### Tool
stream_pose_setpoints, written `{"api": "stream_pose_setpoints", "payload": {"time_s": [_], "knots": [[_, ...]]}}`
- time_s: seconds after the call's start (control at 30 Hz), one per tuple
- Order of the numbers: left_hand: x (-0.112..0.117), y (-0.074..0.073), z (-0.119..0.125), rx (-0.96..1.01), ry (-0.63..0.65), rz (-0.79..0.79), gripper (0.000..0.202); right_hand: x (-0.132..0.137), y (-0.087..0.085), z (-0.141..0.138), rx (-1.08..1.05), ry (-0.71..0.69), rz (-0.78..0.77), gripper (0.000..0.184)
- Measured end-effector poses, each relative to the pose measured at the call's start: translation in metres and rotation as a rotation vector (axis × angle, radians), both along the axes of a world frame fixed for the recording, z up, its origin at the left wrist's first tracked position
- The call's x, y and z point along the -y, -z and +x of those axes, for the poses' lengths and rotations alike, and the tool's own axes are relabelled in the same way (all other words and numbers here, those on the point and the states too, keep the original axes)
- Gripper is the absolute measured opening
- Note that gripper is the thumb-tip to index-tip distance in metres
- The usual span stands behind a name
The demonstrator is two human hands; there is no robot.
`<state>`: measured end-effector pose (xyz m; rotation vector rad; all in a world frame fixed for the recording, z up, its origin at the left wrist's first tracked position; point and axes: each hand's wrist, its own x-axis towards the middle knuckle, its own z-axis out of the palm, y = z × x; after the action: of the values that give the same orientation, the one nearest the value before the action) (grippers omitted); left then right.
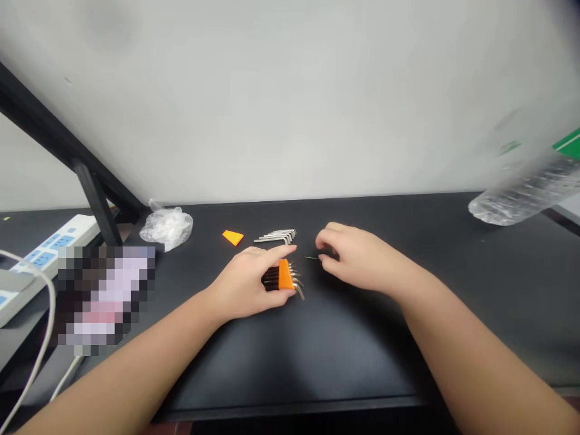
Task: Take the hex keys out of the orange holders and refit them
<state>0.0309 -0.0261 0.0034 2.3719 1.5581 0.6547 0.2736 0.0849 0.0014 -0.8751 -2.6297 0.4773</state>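
My left hand (251, 281) rests on the black table (317, 344) and grips an orange hex key holder (285, 275) with several metal keys sticking out of it. To its right, my right hand (351, 257) pinches a thin small hex key (312, 258) with fingers curled, its tip pointing left toward the holder. Beyond my hands, a loose row of silver hex keys (277, 236) lies on the table. A small orange wedge piece (232, 237) sits left of them.
A crumpled clear plastic bag (167, 228) lies at the back left, by a black slanted stand (93, 196). A white power strip (43, 254) and cable sit at far left. A clear plastic bottle (521, 202) lies at the back right. A white wall stands behind.
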Motion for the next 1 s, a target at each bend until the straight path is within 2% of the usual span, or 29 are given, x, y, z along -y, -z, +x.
{"api": "stream_pose_setpoints", "payload": {"time_s": [0.13, 0.27, 0.37, 0.47, 0.57, 0.7, 0.83, 1.0], "knots": [[0.0, 0.0, -0.001, -0.001, 0.028, 0.007, 0.05, -0.006, 0.004, 0.005, 0.226, 0.011, -0.013, 0.003], [-0.001, 0.0, 0.001, -0.011, 0.043, 0.022, 0.039, 0.002, 0.005, -0.003, 0.298, 0.008, 0.032, 0.011], [-0.001, 0.0, 0.002, -0.017, 0.031, 0.022, 0.038, 0.008, 0.005, -0.007, 0.308, 0.023, 0.077, 0.011], [-0.001, 0.0, 0.002, -0.013, -0.01, 0.008, 0.049, 0.01, 0.006, -0.008, 0.3, 0.022, 0.125, 0.012], [-0.001, 0.0, 0.002, 0.015, -0.078, -0.028, 0.063, 0.011, 0.004, -0.009, 0.273, 0.014, 0.135, 0.012], [-0.002, 0.0, 0.002, -0.01, -0.134, -0.04, 0.055, 0.013, -0.003, -0.009, 0.131, -0.034, 0.012, 0.014], [-0.003, -0.001, 0.002, -0.049, -0.116, -0.009, 0.046, 0.016, -0.009, -0.009, -0.062, -0.121, -0.098, 0.012], [-0.002, 0.001, 0.001, -0.051, -0.078, 0.026, 0.049, 0.018, -0.01, -0.009, -0.165, -0.227, -0.23, 0.008]]}}
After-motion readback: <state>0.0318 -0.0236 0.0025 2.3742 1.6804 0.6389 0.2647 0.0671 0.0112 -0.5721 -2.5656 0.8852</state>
